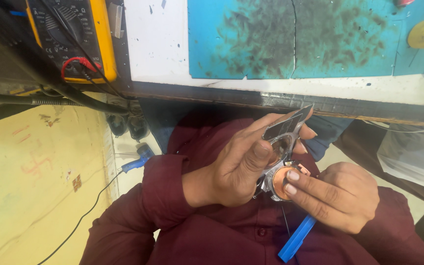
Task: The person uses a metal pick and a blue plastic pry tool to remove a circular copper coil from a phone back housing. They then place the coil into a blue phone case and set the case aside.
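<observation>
Currently, head view only, camera looking down past the bench edge [280, 95] into the person's lap.

Left hand [236, 169] is closed around a small metal part [283, 147]: thumb pressed on its near face, fingers wrapped behind. The part has a shiny ring-shaped opening and a flat dark plate sticking up toward the bench edge. It sits just below that edge, over the maroon shirt [172, 196].

Right hand [339, 196] is just below and right of the part. Its fingertips [290, 181] press a round copper-coloured disc [278, 184] against the lower end of the metal part; the rest of the hand is curled shut around a blue plastic tool [298, 238], whose flat end pokes out below the hand, away from the bench edge.

Judging progress: disc and metal part are touching but I can't tell whether the disc is seated or loose. The blue tool isn't in contact with the part, so any prying or pressing with it looks not yet done.

Above the bench edge: a stained blue mat [320, 39] on a white top. Left of it, a yellow multimeter [72, 37] with red and black leads. A thick black cable [50, 98] runs under the bench edge.
</observation>
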